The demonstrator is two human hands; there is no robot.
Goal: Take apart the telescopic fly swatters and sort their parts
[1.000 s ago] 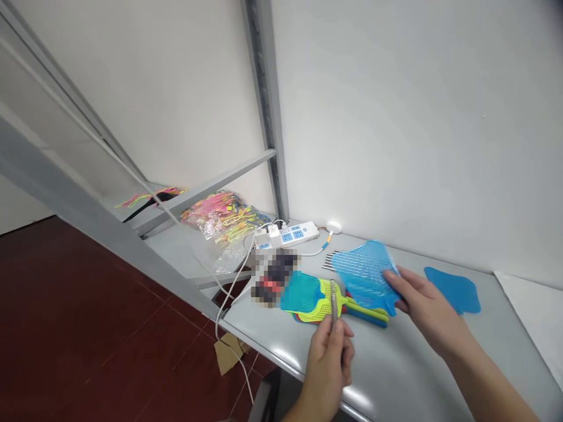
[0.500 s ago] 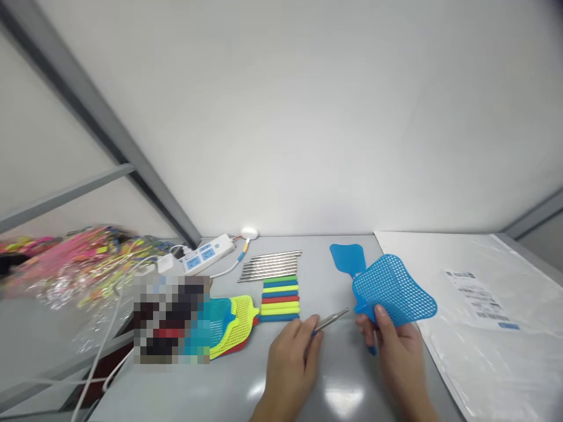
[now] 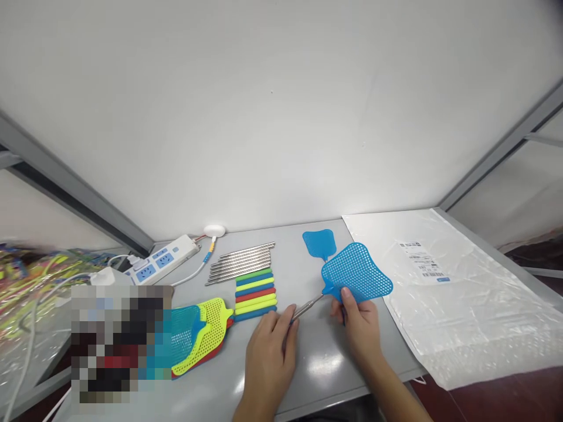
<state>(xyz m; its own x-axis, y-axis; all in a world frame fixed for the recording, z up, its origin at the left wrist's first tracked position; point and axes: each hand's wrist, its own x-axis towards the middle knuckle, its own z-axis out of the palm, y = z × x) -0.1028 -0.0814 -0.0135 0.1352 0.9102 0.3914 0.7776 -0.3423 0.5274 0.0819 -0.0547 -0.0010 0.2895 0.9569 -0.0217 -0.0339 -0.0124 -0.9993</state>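
Observation:
My left hand [image 3: 269, 351] is closed around the near end of a telescopic metal rod [image 3: 305, 308]; a small bit of blue shows by the fingers, the rest hidden by them. The rod's thin tip meets the neck of a blue perforated fly swatter head [image 3: 358, 271]; how deep it sits I cannot tell. Thumb and fingers of my right hand [image 3: 361, 328] pinch that head at its lower edge. Behind it, on the table, lies another blue fly swatter [image 3: 319, 242], its lower part covered by the held head.
Several coloured handle tubes [image 3: 255, 297] lie in a row below several metal rods [image 3: 241, 262]. Yellow, blue and red swatter heads [image 3: 213, 328] are stacked left. A power strip [image 3: 165, 259] with cables stands at back left; a white plastic package [image 3: 444, 305] covers the right side.
The gap between rod tip and blue swatter head has closed; the tip now meets the neck. Both hands keep their grips. The camera view has shifted, showing more of the right side.

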